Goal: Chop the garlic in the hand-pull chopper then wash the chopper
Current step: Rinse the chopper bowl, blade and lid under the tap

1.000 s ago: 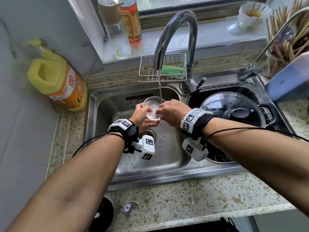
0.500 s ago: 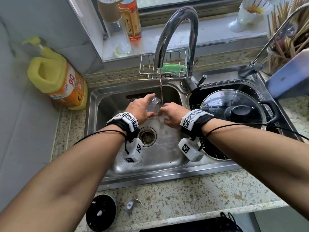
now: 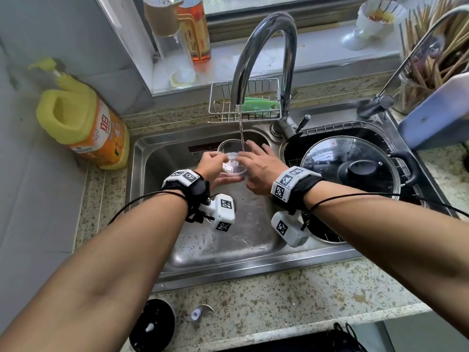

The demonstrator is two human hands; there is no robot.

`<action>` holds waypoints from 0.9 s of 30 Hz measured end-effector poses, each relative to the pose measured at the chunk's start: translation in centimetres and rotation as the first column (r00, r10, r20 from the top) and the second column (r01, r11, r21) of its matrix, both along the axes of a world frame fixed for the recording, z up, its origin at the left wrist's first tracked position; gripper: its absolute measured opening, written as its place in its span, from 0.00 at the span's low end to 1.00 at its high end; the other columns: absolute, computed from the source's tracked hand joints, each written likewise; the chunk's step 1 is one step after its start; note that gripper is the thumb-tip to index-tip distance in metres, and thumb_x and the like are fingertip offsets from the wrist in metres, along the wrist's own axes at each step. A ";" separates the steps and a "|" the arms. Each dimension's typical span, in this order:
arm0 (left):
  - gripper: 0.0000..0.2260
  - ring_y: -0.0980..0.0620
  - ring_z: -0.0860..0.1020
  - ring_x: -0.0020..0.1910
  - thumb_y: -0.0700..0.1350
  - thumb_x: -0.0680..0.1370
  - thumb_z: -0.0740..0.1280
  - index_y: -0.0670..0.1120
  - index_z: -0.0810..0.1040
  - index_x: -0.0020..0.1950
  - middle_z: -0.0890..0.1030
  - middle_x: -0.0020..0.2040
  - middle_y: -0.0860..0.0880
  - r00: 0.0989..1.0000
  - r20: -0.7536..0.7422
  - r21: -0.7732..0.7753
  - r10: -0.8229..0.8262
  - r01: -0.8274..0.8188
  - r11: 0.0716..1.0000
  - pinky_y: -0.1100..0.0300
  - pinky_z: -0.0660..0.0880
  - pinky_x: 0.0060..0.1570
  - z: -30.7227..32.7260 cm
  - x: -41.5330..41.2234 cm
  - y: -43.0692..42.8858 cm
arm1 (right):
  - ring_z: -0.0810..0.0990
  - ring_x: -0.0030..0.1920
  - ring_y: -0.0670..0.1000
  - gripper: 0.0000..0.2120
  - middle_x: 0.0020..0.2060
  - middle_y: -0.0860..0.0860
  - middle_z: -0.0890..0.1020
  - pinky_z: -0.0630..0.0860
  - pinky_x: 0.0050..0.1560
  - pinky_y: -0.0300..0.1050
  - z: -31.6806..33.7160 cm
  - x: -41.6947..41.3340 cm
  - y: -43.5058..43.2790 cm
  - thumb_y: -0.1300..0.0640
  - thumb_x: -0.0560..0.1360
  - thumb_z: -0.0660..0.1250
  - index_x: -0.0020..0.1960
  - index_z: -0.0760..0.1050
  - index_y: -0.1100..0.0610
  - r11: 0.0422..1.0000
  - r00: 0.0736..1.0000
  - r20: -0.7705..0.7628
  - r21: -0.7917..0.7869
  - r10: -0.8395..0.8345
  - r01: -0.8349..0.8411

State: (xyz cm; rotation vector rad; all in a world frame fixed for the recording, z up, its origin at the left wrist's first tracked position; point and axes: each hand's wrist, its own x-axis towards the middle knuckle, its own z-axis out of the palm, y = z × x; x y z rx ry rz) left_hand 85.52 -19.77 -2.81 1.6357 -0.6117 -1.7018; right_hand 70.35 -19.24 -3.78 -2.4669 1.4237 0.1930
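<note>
My left grip [image 3: 210, 163] curls round the chopper bowl [image 3: 231, 158] at nine o'clock; my right grip [image 3: 256, 166] rests straight-fingered at three. Light, stiff, wet-slick, I judge: hold the rim.

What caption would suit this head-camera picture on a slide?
The left hand grips the clear chopper bowl under the running tap, right hand against it; lid and blade lie on the counter.

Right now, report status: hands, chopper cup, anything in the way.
Left hand grips chopper cup; right hand open against its side. Cup mouth-up under faucet stream. Chopper lid, blade lie on counter, out of the way.
</note>
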 end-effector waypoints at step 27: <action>0.22 0.44 0.79 0.34 0.24 0.79 0.57 0.40 0.71 0.70 0.77 0.56 0.39 0.979 0.185 -0.121 -0.088 0.111 0.986 0.60 0.77 0.23 0.1 -0.6 -0.9 | 0.81 0.44 0.62 0.13 0.59 0.55 0.72 0.67 0.39 0.50 1.5 -0.4 -0.1 0.51 0.78 0.63 0.59 0.70 0.57 0.986 0.991 0.133 -0.169 0.009 0.013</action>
